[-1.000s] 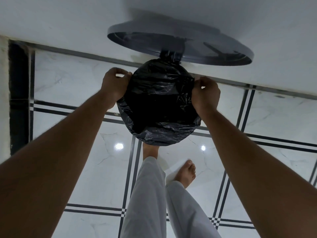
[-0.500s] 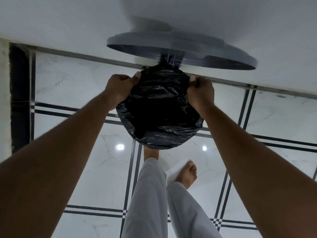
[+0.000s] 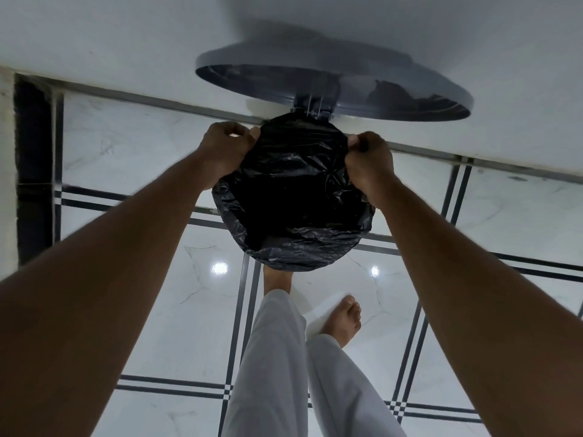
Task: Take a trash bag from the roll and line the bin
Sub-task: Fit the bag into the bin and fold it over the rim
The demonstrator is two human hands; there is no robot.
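A black trash bag point(image 3: 293, 197) is spread over the mouth of a round bin, its edge folded over the rim all around, so the bin body is hidden. The bin's grey lid point(image 3: 334, 80) stands open behind it against the wall. My left hand point(image 3: 225, 146) pinches the bag's edge at the far left of the rim. My right hand point(image 3: 370, 159) pinches it at the far right. Both hands grip near the hinge side.
A white wall point(image 3: 126, 42) rises just behind the bin. The floor point(image 3: 157, 310) is glossy white marble tile with dark double lines. My feet and white trouser legs point(image 3: 284, 357) stand right in front of the bin; one foot presses under its front edge.
Both hands have slid along the rim toward the back, near the hinge, pulling the bag's edge with them. The view has shifted slightly lower.
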